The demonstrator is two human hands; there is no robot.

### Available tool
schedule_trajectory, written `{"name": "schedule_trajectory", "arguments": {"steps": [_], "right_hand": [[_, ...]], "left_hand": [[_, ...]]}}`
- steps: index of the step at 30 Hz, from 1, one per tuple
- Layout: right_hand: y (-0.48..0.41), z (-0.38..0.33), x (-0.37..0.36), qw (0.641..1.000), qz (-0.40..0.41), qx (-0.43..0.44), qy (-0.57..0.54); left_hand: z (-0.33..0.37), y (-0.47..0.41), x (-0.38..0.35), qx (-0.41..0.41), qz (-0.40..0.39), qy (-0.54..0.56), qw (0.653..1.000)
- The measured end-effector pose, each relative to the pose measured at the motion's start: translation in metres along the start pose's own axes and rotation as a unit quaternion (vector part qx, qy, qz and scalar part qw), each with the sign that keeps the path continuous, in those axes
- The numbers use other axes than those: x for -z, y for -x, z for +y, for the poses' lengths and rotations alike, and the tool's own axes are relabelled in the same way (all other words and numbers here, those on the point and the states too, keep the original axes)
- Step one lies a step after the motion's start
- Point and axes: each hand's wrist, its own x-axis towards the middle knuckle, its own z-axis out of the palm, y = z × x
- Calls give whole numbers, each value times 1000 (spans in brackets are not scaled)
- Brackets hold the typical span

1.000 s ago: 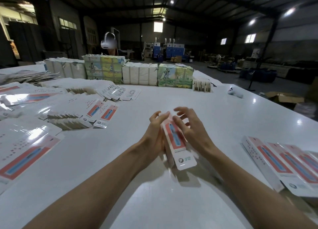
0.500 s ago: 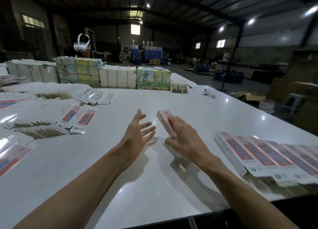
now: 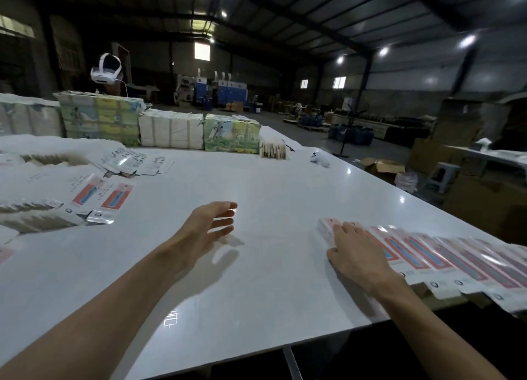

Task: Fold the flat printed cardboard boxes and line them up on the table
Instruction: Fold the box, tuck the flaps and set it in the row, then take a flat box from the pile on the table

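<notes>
Row of pink-white folded cardboard boxes (image 3: 427, 254) partly built; flat printed cardboard sheets (image 3: 94, 191) remain.
Right hand (image 3: 353, 251) lies flat on end box (image 3: 326, 228); left hand (image 3: 208, 228) hovers open.

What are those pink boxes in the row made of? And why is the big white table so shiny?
The pink boxes look like thin printed cardboard with a glossy coat: the folded edges are crisp and light glints off the tops. The table looks like a smooth, glossy white board, perhaps laminate or paint. It mirrors the ceiling lights, which is why it shines.
</notes>
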Motion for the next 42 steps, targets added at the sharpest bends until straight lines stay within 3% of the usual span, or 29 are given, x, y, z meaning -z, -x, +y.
{"name": "schedule_trajectory", "arguments": {"steps": [8,15,19,23,28,35,37,42], "right_hand": [[3,16,5,999,26,-13,45],[-36,-101,8,980,68,172,-80],[-47,-163,-11,965,39,221,-134],[-46,-181,-38,951,41,275,-139],[-55,-173,-48,937,30,289,-191],[-56,-173,-46,932,10,279,-230],[-56,-172,-46,931,7,279,-235],[-57,-172,-49,932,3,275,-237]], "left_hand": [[5,6,-5,21,8,-49,999],[3,4,-2,-7,24,-95,995],[10,2,9,-40,94,-226,969],[35,4,36,-19,142,-396,907],[86,31,103,63,195,-638,743],[128,112,189,281,314,-728,541],[130,125,204,317,316,-729,519],[132,137,225,310,308,-728,528]]}}
